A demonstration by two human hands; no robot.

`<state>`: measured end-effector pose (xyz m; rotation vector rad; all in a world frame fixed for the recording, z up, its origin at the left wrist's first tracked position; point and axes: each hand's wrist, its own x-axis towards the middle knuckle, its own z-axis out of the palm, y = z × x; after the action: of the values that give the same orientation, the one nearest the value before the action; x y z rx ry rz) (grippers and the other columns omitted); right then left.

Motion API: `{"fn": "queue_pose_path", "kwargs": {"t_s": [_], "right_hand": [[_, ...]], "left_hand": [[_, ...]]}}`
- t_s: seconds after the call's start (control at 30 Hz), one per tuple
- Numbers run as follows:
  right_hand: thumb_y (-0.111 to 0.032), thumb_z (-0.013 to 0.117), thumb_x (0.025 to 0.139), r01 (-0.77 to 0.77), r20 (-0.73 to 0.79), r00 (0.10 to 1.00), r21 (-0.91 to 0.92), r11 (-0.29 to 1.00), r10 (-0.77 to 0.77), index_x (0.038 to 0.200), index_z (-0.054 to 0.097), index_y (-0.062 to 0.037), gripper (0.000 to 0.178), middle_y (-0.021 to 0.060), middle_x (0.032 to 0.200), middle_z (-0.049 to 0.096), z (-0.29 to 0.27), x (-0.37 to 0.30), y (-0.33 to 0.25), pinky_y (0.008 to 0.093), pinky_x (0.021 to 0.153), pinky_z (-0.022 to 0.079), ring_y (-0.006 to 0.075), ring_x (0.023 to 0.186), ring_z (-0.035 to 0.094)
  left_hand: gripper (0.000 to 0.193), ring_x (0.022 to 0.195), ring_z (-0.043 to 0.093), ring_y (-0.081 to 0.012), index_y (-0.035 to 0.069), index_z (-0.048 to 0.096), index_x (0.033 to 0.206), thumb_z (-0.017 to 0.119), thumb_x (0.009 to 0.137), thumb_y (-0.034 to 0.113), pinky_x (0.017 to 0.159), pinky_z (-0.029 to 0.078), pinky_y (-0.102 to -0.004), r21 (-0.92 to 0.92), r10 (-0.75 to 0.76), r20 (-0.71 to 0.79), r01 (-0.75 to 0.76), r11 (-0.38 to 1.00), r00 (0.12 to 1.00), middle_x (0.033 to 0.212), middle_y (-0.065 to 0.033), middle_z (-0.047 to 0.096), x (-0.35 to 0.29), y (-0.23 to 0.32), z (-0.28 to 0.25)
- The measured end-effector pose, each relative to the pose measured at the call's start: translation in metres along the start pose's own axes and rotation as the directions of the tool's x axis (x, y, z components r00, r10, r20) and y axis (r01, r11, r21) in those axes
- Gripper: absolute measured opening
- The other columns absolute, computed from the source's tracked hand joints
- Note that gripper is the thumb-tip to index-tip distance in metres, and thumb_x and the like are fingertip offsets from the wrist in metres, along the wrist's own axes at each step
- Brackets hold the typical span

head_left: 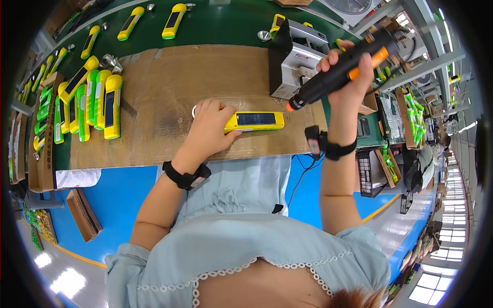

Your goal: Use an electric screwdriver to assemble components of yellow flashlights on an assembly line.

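A yellow flashlight [280, 120] with a dark solar panel lies flat on the cardboard sheet in front of me. Over its left end my left hand [210, 121] is closed, gripping it against the cardboard. My right hand [349, 72] is wrapped round a black electric screwdriver [323, 84] with orange parts, held up to the right. Its orange tip slants down to the left, just above and beyond the flashlight's right end, apart from it. A few tiny screws [289, 118] seem to lie beside that end.
A grey-and-black box-shaped machine [300, 61] stands behind the flashlight. At the left, several yellow and green flashlights [97, 102] are piled on the cardboard sheet [169, 77]. Others lie along the green bench [215, 25] at the back. A long carton [43, 149] borders the left side.
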<state>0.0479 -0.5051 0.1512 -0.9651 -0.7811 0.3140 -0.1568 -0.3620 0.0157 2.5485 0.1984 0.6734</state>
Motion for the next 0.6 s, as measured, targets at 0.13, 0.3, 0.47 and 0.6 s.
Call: {"fn": "queue_pose_path", "kwargs": {"t_s": [0.13,0.3,0.47,0.6], "right_hand": [[-0.052,0.059,0.079,0.124,0.056,0.990,0.129,0.984,-0.132,0.098,0.047,-0.0008,0.056,0.0110,0.073,0.053,0.036,-0.043,0.011,0.0341,0.060,0.048,0.0214,0.064,0.055],[-0.055,0.063,0.074,0.090,0.075,0.992,0.119,0.989,-0.099,0.100,0.046,-0.0018,0.061,0.0117,0.073,0.053,0.067,-0.061,0.023,0.0343,0.060,0.048,0.0225,0.064,0.055],[-0.047,0.065,0.075,0.062,0.078,0.994,0.148,0.987,-0.074,0.100,0.046,0.0003,0.057,0.0129,0.076,0.053,0.072,-0.063,0.037,0.0335,0.062,0.049,0.0220,0.068,0.056],[-0.040,0.067,0.075,0.053,0.094,0.993,0.129,0.990,-0.065,0.101,0.046,0.0016,0.053,0.0127,0.077,0.054,0.076,-0.064,0.046,0.0321,0.063,0.049,0.0211,0.069,0.056]], "left_hand": [[0.042,0.098,0.045,-0.0316,0.010,0.060,0.102,0.075,0.065,0.025,0.088,0.033,-0.0428,0.009,-0.050,-0.022,0.051,0.999,0.998,0.094,-0.0126,0.049,-0.002,0.007,-0.001],[0.042,0.099,0.044,-0.0320,0.012,0.061,0.101,0.076,0.064,0.023,0.087,0.033,-0.0426,0.053,-0.091,-0.055,0.094,0.994,0.994,0.097,-0.0122,0.047,-0.004,0.011,0.000],[0.044,0.099,0.044,-0.0320,0.012,0.061,0.101,0.077,0.062,0.024,0.087,0.033,-0.0431,0.060,-0.112,-0.079,0.117,0.991,0.991,0.097,-0.0117,0.047,-0.005,0.012,0.002],[0.045,0.098,0.044,-0.0312,0.012,0.061,0.102,0.077,0.062,0.024,0.087,0.033,-0.0436,0.060,-0.117,-0.089,0.123,0.991,0.989,0.096,-0.0114,0.047,-0.006,0.012,0.003]]}}
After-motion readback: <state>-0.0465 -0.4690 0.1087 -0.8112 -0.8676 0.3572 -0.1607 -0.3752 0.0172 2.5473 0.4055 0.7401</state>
